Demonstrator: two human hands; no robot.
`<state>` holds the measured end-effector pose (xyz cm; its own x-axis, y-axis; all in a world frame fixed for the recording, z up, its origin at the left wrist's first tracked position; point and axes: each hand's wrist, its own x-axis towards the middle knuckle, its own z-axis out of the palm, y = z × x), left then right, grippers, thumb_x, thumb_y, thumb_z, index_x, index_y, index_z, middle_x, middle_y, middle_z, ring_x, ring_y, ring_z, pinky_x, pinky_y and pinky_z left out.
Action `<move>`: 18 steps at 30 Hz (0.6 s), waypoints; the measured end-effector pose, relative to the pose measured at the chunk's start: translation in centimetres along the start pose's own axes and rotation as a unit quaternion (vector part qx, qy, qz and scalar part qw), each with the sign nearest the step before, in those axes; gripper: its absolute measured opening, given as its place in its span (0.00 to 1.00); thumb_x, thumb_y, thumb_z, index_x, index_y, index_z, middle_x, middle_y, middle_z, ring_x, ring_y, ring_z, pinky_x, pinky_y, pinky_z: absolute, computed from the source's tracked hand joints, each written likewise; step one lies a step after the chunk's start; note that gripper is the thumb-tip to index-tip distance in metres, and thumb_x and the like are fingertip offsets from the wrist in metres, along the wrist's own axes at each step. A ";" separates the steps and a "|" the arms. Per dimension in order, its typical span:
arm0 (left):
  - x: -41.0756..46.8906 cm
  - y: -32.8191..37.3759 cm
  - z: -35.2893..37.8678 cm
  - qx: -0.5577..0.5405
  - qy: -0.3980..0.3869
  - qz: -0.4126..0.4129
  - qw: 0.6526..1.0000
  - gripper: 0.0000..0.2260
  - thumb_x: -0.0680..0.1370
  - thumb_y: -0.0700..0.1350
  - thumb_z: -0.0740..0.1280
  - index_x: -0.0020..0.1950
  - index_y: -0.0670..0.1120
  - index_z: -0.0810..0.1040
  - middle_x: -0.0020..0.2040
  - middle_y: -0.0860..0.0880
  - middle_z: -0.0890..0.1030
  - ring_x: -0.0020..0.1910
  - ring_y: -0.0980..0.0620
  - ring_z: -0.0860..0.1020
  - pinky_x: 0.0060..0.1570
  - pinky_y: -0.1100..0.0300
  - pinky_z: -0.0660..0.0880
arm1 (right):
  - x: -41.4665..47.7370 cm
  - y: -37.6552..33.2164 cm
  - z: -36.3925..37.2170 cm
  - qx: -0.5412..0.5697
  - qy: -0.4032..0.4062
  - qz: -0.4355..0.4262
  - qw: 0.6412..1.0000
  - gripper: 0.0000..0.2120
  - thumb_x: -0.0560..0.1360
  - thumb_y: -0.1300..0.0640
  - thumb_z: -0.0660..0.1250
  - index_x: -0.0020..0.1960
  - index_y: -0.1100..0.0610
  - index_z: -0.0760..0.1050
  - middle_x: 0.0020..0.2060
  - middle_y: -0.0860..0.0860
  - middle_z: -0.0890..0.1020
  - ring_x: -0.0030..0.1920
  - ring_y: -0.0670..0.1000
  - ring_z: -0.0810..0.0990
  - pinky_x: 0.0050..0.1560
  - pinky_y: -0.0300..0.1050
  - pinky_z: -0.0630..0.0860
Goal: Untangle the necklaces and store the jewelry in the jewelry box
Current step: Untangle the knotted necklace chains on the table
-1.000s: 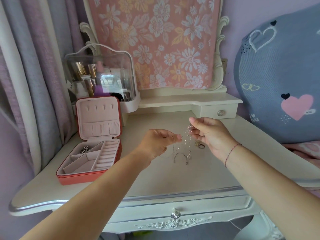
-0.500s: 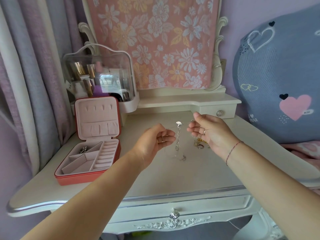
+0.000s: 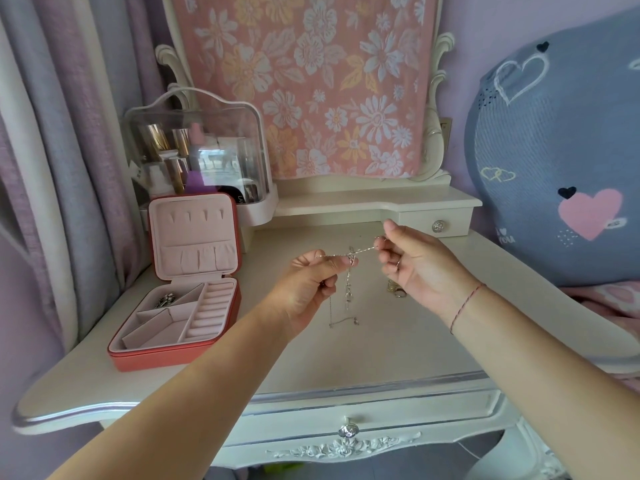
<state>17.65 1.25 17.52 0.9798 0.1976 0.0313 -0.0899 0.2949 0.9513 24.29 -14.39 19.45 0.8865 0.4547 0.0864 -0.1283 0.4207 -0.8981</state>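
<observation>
We had the necklaces in the air over the table, mid-front. Left hand was curled, pinching one strand, and right hand pinched the other. The taut run between them lay left-right, rising slightly to the right. The knot sat on that run just beside the left thumb, so left was nearer. Loose lengths hung straight down from the knot; we couldn't tell if the bottom loop touched the table. Our read: knot not yet free, next pull goes along that axis. Box stood open well left of the left hand, lid upright, one small piece in a back compartment. Rings lay on the table just below the right hand. Path to the box looked unobstructed.
</observation>
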 end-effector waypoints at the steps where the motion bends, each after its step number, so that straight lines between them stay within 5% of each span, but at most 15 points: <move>1: 0.1 0.0 0.0 -0.004 0.004 0.002 1.000 0.22 0.73 0.33 0.70 0.31 0.49 0.60 0.41 0.44 0.84 0.27 0.56 0.65 0.27 0.67 0.64 | 0.0 0.1 -0.1 0.009 -0.007 0.003 1.000 0.07 0.74 0.56 0.67 0.39 0.55 0.71 0.30 0.49 0.79 0.27 0.45 0.71 0.27 0.34 0.65; 6: 0.1 -0.3 0.0 0.033 0.028 -0.003 0.999 0.23 0.72 0.32 0.71 0.31 0.49 0.60 0.38 0.46 0.84 0.26 0.56 0.68 0.29 0.67 0.67 | -0.1 0.3 -0.3 0.033 -0.037 -0.002 0.999 0.08 0.67 0.53 0.70 0.39 0.54 0.71 0.33 0.49 0.81 0.30 0.45 0.71 0.28 0.33 0.64; 11: 0.3 -0.5 -0.2 0.086 0.038 -0.001 0.996 0.25 0.71 0.31 0.73 0.30 0.50 0.59 0.35 0.48 0.83 0.27 0.54 0.70 0.32 0.64 0.67 | 0.3 0.3 -0.8 0.001 -0.099 -0.041 0.994 0.18 0.52 0.41 0.82 0.34 0.47 0.78 0.45 0.51 0.85 0.45 0.44 0.82 0.42 0.36 0.72; 14: 0.2 -0.6 -0.3 0.121 0.021 -0.008 0.992 0.19 0.71 0.32 0.74 0.35 0.48 0.65 0.38 0.47 0.84 0.26 0.55 0.71 0.35 0.62 0.68 | 0.1 0.1 -0.7 -0.013 -0.128 -0.034 0.991 0.10 0.61 0.44 0.76 0.34 0.47 0.78 0.54 0.55 0.83 0.55 0.48 0.82 0.53 0.41 0.72; 18: 0.0 -0.5 -0.3 0.145 -0.004 -0.015 0.989 0.17 0.71 0.34 0.75 0.54 0.45 0.73 0.39 0.49 0.84 0.27 0.55 0.72 0.36 0.62 0.70 | -0.3 0.1 -0.3 -0.009 -0.160 -0.019 0.987 0.04 0.67 0.49 0.69 0.35 0.47 0.79 0.61 0.58 0.79 0.63 0.54 0.78 0.63 0.48 0.69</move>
<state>17.60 1.39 16.97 0.9827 0.1852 0.0034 -0.0070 0.0190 0.9998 24.17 -14.73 19.15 0.7044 0.6648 0.2487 -0.0870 0.4286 -0.8993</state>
